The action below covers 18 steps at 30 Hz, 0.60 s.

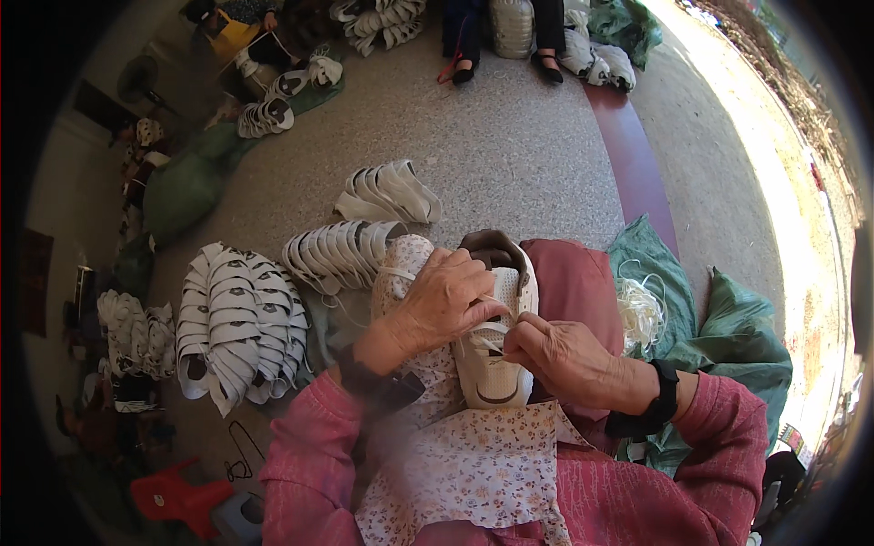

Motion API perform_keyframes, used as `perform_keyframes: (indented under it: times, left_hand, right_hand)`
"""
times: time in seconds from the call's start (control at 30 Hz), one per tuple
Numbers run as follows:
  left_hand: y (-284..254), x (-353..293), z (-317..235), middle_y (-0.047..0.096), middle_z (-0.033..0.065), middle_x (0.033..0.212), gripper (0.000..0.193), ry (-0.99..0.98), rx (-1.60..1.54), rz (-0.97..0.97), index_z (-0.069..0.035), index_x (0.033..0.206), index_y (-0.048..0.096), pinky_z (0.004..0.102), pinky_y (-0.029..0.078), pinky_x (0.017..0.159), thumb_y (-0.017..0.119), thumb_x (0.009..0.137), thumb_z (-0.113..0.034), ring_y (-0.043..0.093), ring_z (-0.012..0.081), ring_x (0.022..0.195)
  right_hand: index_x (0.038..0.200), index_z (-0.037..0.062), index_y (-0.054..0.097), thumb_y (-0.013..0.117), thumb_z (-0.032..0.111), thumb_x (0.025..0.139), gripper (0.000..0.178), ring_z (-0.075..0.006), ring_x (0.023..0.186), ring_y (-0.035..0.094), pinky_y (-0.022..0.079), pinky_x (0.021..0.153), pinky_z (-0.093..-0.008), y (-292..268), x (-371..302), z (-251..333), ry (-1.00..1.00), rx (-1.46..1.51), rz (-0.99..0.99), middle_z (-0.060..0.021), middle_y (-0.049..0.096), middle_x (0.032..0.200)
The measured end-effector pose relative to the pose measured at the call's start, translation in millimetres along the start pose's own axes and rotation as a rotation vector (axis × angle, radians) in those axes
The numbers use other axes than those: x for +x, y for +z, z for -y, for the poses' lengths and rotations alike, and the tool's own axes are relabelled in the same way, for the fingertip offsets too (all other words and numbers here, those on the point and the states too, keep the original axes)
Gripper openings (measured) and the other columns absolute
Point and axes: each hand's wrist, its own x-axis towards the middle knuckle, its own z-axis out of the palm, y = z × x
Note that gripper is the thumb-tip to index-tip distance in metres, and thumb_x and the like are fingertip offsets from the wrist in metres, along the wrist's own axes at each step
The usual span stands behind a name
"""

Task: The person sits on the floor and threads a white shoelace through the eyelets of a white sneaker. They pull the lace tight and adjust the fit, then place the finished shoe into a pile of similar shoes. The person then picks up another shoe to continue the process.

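both hands are engaged on a white shoe upper [496,364] held over the lap. left hand [443,305] is wrapped over the upper's side, fingers curled and gripping it. right hand [560,357] is pinched closed at the lacing area, thumb and forefinger holding a thin white lace [496,326] against the eyelet row. the upper is tilted, its dark-lined collar pointing away from the person and its toe end toward the body. it rests above a floral-print cloth [473,464] spread across the lap. dark bands are worn on both wrists; pink sleeves are seen at the lower edge.

a fanned stack of white uppers [232,318] is laid on the speckled floor [510,155] to the person's left, with a smaller row [337,255] just beside the left hand and another group [391,193] farther off. a loose bundle of white laces [640,314] lies on a green sack [728,337] to the right. another person's feet in dark shoes [505,62] are seen at the far edge.
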Motion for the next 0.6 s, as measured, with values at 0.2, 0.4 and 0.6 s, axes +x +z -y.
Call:
perform_keyframes:
  times: [0.2, 0.4, 0.6]
  left_hand:
    - [5, 4, 10, 0.056, 0.0036, 0.076, 0.034, -0.156, -0.193, 0.134, -0.008, 0.073, 0.063, 0.0403, 0.039, 0.085, 0.071, 0.089, -0.037, 0.052, 0.0243, 0.084]
    - [7, 7, 12, 0.057, 0.0022, 0.075, 0.033, -0.218, -0.323, 0.172, -0.009, 0.074, 0.064, 0.0399, 0.038, 0.085, 0.070, 0.090, -0.036, 0.051, 0.0231, 0.081]
    - [10, 5, 15, 0.058, 0.0012, 0.075, 0.031, -0.203, -0.376, 0.126, -0.009, 0.076, 0.064, 0.0393, 0.038, 0.085, 0.069, 0.091, -0.035, 0.051, 0.0225, 0.082]
  right_hand:
    - [0.113, 0.0094, 0.060, 0.063, 0.015, 0.087, 0.027, -0.0244, 0.090, 0.060, 0.045, 0.083, -0.0375, -46, 15, -4, -0.213, -0.324, -0.083, -0.0064, 0.055, 0.095]
    - [0.098, 0.0117, 0.067, 0.065, 0.014, 0.079, 0.019, -0.0182, 0.091, 0.058, 0.043, 0.085, -0.0344, -65, 25, -8, -0.385, -0.463, -0.005, -0.0032, 0.055, 0.094]
    - [0.076, 0.0129, 0.066, 0.068, 0.016, 0.075, 0.004, -0.0152, 0.088, 0.059, 0.042, 0.086, -0.0329, -54, 33, -4, -0.541, -0.534, 0.002, -0.0006, 0.056, 0.093]
